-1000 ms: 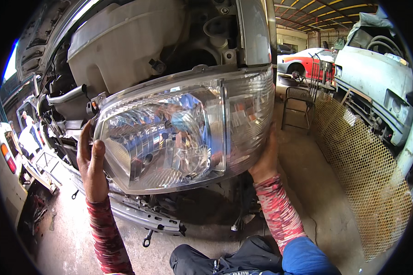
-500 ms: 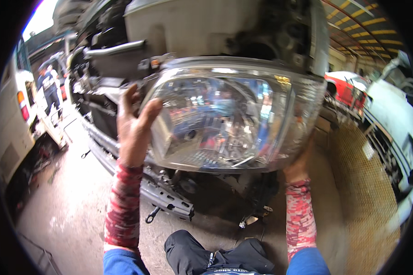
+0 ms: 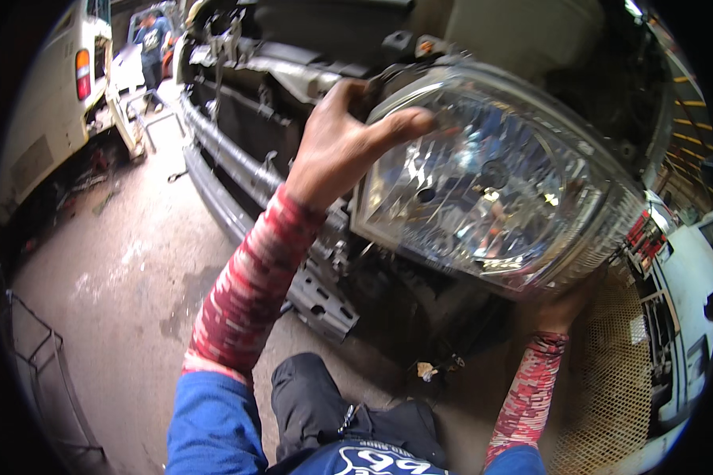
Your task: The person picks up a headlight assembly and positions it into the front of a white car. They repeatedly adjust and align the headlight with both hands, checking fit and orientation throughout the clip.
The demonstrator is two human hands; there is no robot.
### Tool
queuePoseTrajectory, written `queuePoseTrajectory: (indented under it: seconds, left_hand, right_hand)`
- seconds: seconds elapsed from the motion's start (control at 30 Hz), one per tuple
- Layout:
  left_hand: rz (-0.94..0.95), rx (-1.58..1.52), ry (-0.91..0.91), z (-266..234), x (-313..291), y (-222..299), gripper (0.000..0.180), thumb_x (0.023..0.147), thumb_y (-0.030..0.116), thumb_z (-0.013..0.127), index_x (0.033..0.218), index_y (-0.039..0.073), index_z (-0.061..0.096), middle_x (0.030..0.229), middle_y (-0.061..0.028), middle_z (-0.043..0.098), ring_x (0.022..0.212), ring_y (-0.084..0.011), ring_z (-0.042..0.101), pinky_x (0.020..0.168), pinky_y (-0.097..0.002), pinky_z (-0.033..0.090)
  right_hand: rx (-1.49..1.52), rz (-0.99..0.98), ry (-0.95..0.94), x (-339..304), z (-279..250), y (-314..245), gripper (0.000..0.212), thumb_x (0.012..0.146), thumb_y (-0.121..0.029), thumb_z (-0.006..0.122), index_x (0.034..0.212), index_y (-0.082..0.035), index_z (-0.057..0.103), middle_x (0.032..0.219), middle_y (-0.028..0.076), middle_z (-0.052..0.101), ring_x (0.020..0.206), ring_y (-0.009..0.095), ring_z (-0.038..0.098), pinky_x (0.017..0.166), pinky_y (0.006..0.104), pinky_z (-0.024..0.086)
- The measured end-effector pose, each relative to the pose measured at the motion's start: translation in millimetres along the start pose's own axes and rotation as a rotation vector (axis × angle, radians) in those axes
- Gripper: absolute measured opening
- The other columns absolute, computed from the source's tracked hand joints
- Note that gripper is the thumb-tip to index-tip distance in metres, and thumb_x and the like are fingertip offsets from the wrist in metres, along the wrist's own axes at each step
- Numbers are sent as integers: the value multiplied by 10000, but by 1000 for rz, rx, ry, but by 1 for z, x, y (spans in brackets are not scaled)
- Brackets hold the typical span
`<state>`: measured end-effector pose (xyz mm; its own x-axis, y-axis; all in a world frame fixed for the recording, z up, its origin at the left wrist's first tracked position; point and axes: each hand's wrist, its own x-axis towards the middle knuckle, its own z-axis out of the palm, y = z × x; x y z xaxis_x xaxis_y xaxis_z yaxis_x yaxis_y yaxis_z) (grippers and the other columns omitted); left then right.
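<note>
The large clear-lensed headlight with a silvery reflector (image 3: 483, 182) sits at the near front corner of the stripped vehicle front, its top edge sloping down to the right in this view. The person's left hand (image 3: 342, 149) is at the lamp's upper left corner, thumb spread from the fingers and lying across the lens; how firmly it presses cannot be told. The right hand (image 3: 561, 307) is under the lower right edge, blurred, its fingers hidden, so its grip cannot be told either.

To handle the lamp well, I would take the weight from below with the right hand, guide the corner with the left, and turn both sides together, keeping the lens clear of the perforated silver metal bar (image 3: 325, 305) below left. Beyond lie the grey concrete floor (image 3: 135, 293) and the yellowish metal mesh (image 3: 610, 388) at right.
</note>
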<state>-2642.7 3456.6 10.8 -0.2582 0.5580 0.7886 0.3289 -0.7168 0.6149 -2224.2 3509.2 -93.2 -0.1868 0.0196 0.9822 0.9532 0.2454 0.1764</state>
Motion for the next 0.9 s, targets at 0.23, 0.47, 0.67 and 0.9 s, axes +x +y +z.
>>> queuePoseTrajectory:
  seconds: [0.23, 0.47, 0.67, 0.9]
  left_hand:
    - [20, 78, 17, -4, 6, -6, 1037, 536, 701, 891, 1119, -116, 630, 1026, -210, 692, 981, -279, 684, 895, -364, 539]
    - [64, 49, -35, -6, 9, -15, 997, 578, 694, 869, 1124, -110, 646, 1033, -214, 697, 964, -280, 696, 859, -365, 556]
    - [105, 11, -220, -27, 9, -38, 689, 921, 552, 674, 1250, -52, 633, 1111, -156, 689, 999, -195, 673, 866, -314, 555]
    - [-28, -297, 24, -61, -8, -104, 343, 1040, 277, 566, 1151, -27, 677, 1041, -84, 729, 914, -137, 697, 828, -275, 575]
  right_hand:
    - [-6, -126, 125, 2, -8, -41, 997, 914, -624, 612, 1553, 35, 220, 1570, 294, 264, 1466, 364, 289, 1217, 469, 239]
    - [583, 286, -1, 56, -36, -99, 1048, 856, -575, 723, 1559, 13, 214, 1592, 260, 234, 1491, 371, 238, 1216, 521, 199]
    - [508, 375, 58, 73, -33, -118, 1075, 829, -594, 745, 1557, 4, 226, 1585, 257, 241, 1481, 376, 259, 1205, 523, 252]
    - [596, 415, 33, 72, -35, -124, 1044, 854, -524, 756, 1561, 15, 209, 1593, 237, 237, 1471, 355, 289, 1200, 492, 271]
